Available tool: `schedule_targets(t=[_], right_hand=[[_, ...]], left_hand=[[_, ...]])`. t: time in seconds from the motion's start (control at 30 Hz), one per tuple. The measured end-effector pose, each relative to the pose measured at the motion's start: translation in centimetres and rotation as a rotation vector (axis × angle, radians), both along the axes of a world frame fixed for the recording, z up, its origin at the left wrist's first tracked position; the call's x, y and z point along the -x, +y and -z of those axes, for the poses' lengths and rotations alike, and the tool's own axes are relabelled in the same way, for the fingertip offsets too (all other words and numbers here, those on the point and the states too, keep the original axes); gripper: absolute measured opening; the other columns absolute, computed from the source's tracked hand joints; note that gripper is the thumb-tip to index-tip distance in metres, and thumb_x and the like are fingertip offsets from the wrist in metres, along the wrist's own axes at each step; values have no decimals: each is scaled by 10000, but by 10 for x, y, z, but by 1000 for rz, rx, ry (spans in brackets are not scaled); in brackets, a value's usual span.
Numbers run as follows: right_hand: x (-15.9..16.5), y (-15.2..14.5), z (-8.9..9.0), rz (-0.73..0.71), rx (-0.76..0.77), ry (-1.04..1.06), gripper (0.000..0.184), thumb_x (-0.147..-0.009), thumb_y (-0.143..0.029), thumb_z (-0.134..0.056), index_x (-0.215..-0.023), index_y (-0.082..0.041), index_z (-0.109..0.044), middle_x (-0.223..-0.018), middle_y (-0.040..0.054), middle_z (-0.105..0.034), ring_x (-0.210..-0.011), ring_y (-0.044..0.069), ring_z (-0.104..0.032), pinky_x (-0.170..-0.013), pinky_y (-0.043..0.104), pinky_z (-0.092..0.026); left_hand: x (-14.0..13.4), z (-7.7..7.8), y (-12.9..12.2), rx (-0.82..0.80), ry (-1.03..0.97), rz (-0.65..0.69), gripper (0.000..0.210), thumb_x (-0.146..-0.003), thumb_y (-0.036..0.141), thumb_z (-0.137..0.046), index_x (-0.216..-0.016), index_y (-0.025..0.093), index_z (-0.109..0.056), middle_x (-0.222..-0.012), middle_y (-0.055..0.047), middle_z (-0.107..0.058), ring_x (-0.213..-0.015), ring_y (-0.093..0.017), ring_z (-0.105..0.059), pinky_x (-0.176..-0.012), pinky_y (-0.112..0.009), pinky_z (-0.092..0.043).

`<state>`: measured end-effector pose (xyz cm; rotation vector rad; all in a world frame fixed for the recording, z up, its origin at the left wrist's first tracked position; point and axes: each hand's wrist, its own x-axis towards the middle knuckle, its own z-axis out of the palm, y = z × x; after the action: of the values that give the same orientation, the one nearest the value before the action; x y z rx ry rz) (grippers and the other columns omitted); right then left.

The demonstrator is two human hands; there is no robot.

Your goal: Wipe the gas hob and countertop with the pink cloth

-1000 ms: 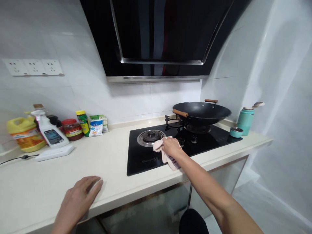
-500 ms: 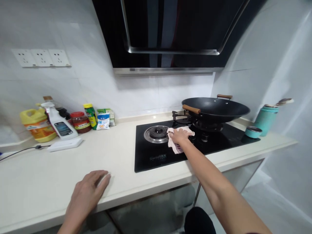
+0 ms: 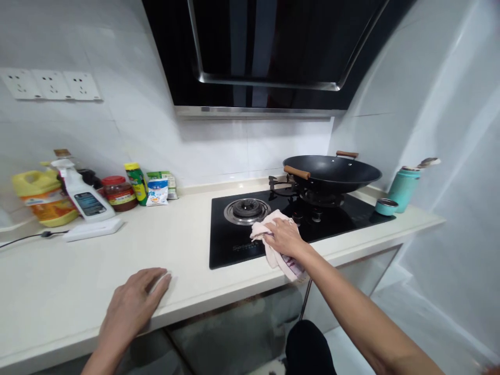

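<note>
left hand (image 3: 133, 299): fingers loosely bent, nothing visibly held, on smooth cream countertop (image 3: 50, 284) | right hand (image 3: 284, 238): fingers grasping crumpled pale-pink fabric cloth (image 3: 275, 257) beneath them, longer spread trailing toward countertop's front edge | round steel-rimmed burner (image 3: 247, 209): beyond fingertips, leftward

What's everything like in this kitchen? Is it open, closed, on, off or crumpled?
Pink cloth, crumpled, partly on the gas hob
Right hand, holding that cloth
Left hand, resting on the countertop
Wok, uncovered
Left burner, no pan, no visible flame
Red-lidded jar, closed
Yellow-capped bottle, closed
Wall sockets, nothing plugged in
Range hood, on or off unclear
</note>
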<state>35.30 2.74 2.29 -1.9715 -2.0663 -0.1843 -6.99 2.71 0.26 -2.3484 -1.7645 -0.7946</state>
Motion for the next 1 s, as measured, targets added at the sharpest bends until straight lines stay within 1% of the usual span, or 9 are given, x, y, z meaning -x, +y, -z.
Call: schedule_targets(t=[0.1, 0.2, 0.37, 0.5, 0.6, 0.73, 0.8, 0.9, 1.0], right_hand=[[-16, -22, 2, -5, -25, -10, 390, -937, -420, -454, -1270, -302, -620, -1275, 86, -576, -1142, 278, -524, -947, 411, -344], [-37, -39, 4, 13, -48, 13, 372, -901, -369, -506, -1240, -295, -642, -1281, 82, -580, -1133, 272, -532, -898, 380, -351], [-66, -50, 1, 90, -15, 33, 416, -869, -348, -542, -1270, -292, -640, -1328, 102, -561, -1131, 284, -526, -874, 373, -345], [-79, -55, -2, 154, 34, -8, 395, -869, -381, -564, -1240, -273, -644, -1202, 104, -636, -1066, 291, -542, -826, 348, -347], [-95, -71, 2, 225, -15, -18, 371, -858, -354, -580, -1202, -230, -641, -1060, 114, -669, -993, 275, -573, -781, 317, -354], [-135, -107, 5, 251, -34, 205, 352, -875, -348, -542, -1209, -244, -581, -956, 50, -698, -836, 215, -621, -720, 279, -380], [-160, -118, 0, 324, -58, 303, 386, -880, -398, -540, -1237, -253, -550, -953, 34, -703, -798, 207, -629, -706, 274, -398], [-196, -115, -10, 442, -147, 265, 426, -863, -407, -560, -1250, -230, -550, -999, 59, -692, -842, 225, -634, -722, 285, -418], [-226, -96, -12, 513, -211, 108, 406, -868, -342, -559, -1244, -190, -581, -1180, 127, -619, -1008, 248, -617, -805, 300, -429]], left_hand=[[0, 0, 0, 11, 3, -4, 443, -898, 566, -481, -1005, 236, -756, -1130, -59, -760, -1051, -276, -694, -927, -376, -519], [0, 1, 1, 36, 14, 0, 452, -909, 567, -464, -1027, 235, -747, -1156, -59, -749, -1088, -282, -679, -953, -391, -502], [1, 1, 2, 59, 25, -6, 463, -910, 563, -455, -1044, 229, -746, -1178, -60, -739, -1106, -283, -669, -973, -392, -489], [1, 0, 3, 69, 43, -16, 458, -906, 560, -458, -1049, 238, -752, -1189, -54, -737, -1108, -283, -670, -945, -385, -503], [1, 0, 3, 53, 40, -19, 456, -904, 555, -462, -1045, 237, -757, -1174, -55, -744, -1084, -277, -680, -925, -372, -513], [2, 2, 4, 67, 41, -11, 458, -905, 563, -458, -1045, 246, -757, -1187, -54, -738, -1100, -281, -673, -956, -386, -502], [2, 3, 5, 80, 46, -13, 460, -904, 567, -457, -1052, 250, -755, -1202, -59, -730, -1121, -290, -662, -975, -406, -492], [2, 4, 7, 82, 51, -21, 455, -904, 562, -457, -1057, 254, -755, -1214, -68, -722, -1139, -304, -651, -969, -425, -493], [2, 4, 7, 76, 49, -20, 458, -902, 559, -450, -1049, 252, -756, -1214, -70, -722, -1135, -310, -651, -963, -426, -498]])
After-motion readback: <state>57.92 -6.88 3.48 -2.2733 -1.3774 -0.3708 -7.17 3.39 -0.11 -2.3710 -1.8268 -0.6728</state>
